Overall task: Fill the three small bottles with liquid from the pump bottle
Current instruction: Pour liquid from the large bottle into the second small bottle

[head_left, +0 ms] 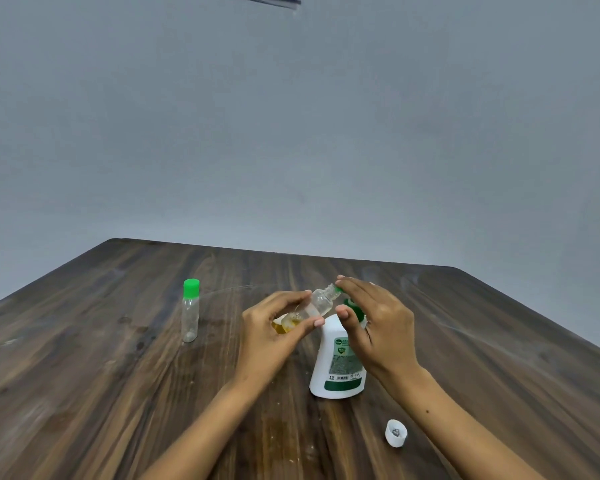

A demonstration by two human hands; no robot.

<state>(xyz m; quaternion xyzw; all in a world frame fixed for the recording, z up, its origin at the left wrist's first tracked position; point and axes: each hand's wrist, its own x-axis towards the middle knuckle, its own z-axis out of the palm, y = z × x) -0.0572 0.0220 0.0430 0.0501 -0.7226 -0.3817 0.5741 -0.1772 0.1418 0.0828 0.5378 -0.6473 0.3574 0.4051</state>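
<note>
Both hands are up over the middle of the table. My left hand [274,327] curls its fingers and thumb around a small clear bottle [312,306]. That bottle is tipped, with its open neck pointing up and to the right. It has a little yellow liquid pooled at its low end, so I think it is only partly filled.

My right hand [371,323] hangs over the green pump [352,306] of the white pump bottle [338,362]. Its fingers are bent and loose. The fingertips are just beside the small bottle's neck, near a bit of green. I cannot tell if they pinch anything or press the pump.

The pump bottle stands on the table [118,393], right under the right hand. A second small bottle [190,311] stands far to the left with its green cap on, and it looks empty. A white cap [395,433] lies near me on the right. A third small bottle I cannot see for sure.

The small bottle looks light, thin and stiff, and it could get slippery if soap runs down it. Holding it around the middle, as now, seems best. The pump bottle looks heavier and should stay put when pushed from the top.
</note>
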